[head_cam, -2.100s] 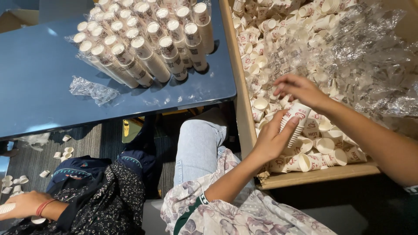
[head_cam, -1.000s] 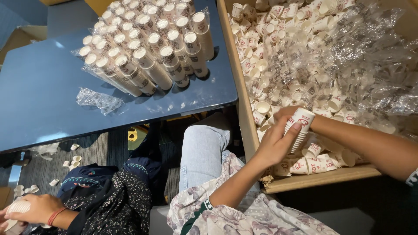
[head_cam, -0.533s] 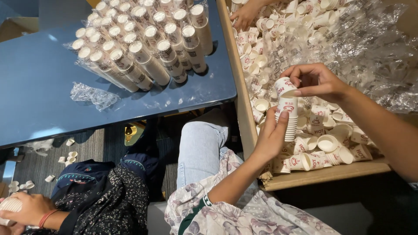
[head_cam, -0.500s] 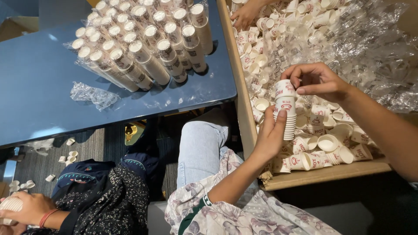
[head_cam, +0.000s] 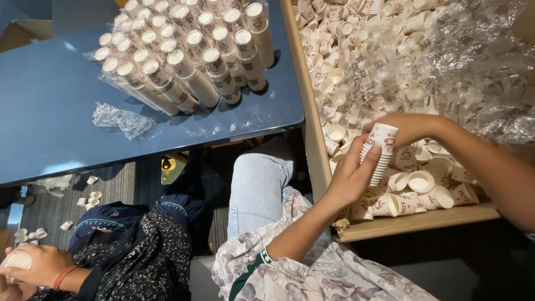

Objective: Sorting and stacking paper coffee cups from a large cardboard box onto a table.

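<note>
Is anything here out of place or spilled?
Yes. Several small paper cups lie scattered on the floor under the blue table, and a crumpled clear plastic wrapper lies loose on that table.

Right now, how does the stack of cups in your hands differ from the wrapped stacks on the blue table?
The short stack of cups is bare and held upright between the left hand and right hand over the box of loose cups. The wrapped stacks are much longer, sleeved in clear plastic, and lean side by side on the blue table, untouched. Both are nested white paper cups.
</note>
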